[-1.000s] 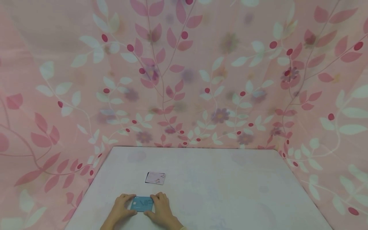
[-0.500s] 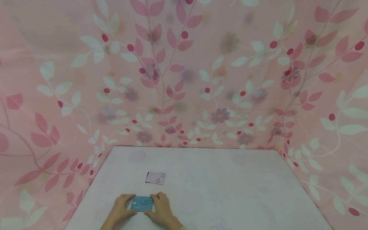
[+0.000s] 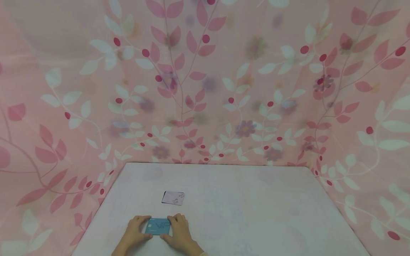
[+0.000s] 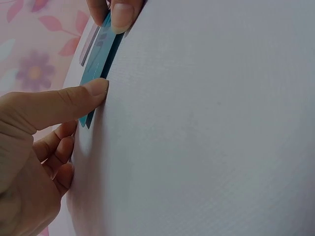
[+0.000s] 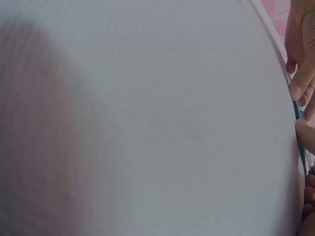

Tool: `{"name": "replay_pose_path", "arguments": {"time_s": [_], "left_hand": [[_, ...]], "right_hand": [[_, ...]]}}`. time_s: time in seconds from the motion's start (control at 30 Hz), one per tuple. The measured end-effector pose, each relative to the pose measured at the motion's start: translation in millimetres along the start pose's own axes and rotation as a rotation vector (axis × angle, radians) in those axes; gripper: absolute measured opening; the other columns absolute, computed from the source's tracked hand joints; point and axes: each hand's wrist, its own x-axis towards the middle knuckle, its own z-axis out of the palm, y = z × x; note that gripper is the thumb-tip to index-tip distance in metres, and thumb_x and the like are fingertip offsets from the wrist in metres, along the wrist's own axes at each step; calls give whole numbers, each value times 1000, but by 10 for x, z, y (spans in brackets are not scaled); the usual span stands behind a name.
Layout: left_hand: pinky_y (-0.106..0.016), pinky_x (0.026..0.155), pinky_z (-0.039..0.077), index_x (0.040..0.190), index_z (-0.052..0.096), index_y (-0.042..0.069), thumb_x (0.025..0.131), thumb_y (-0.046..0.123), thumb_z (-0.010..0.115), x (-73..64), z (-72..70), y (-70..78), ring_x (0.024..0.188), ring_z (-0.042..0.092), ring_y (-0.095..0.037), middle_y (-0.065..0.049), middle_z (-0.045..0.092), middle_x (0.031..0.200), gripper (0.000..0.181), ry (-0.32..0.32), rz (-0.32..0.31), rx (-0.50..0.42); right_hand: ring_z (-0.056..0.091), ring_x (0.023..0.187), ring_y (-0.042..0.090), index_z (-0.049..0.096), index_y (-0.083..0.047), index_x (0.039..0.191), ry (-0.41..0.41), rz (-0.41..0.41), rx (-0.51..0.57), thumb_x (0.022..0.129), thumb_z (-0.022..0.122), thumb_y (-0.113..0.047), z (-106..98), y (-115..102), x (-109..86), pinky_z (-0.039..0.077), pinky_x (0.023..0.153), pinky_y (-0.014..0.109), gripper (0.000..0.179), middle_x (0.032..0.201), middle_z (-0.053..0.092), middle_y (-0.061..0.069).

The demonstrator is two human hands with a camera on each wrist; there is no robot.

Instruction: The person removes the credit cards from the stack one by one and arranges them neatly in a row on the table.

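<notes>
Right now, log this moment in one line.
left fingers: pinch blue card | right fingers: pinch same card | pale card: on table beyond

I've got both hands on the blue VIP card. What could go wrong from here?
The blue card is held only near its ends by the left hand and right hand, so uneven pressure might skew it. A darker layer shows beneath, which could slip out of line. Pushing forward might bump the pale card lying just beyond.

— Bright or dim?
— Dim and muted, greyest at upper left of the pink leaf-print fabric (image 3: 208, 92).
— And shadows?
— Soft on the white tabletop (image 4: 197, 123) beside the left hand (image 4: 30, 157); blurred in the right-wrist view.
</notes>
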Motion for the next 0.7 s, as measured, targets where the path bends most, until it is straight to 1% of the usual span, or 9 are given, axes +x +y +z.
{"name": "replay_pose_path", "arguments": {"time_s": [0.27, 0.37, 0.57, 0.7], "left_hand": [[-61, 94, 37, 116, 61, 1, 58, 19, 86, 5, 4, -18, 106, 49, -40, -14, 57, 108, 67, -5, -8, -2], [-62, 94, 37, 116, 60, 1, 57, 19, 86, 3, 5, -19, 105, 49, -40, -15, 56, 108, 67, 1, -7, -3], [-60, 94, 38, 118, 59, 0, 58, 21, 86, 9, 14, -23, 107, 49, -41, -16, 56, 110, 69, -8, -20, 5], [-60, 94, 38, 118, 59, 0, 58, 20, 86, 2, 15, -9, 107, 49, -41, -17, 56, 111, 69, -8, -19, 0]], "right_hand": [[35, 89, 3, 53, -12, 130, -13, -4, -8, 81, 67, -50, 8, 9, 6, 36, 75, 21, 63, 102, 41, -9], [34, 89, 3, 53, -12, 130, -14, -5, -13, 81, 67, -50, 10, 9, 9, 36, 75, 20, 64, 102, 40, -9], [35, 90, 4, 53, -12, 130, -8, -11, -31, 81, 66, -50, 9, 5, 2, 36, 76, 21, 64, 103, 41, -8], [34, 90, 4, 53, -11, 130, -3, -4, -13, 81, 67, -49, 19, 12, -4, 36, 77, 21, 63, 103, 40, -9]]}}
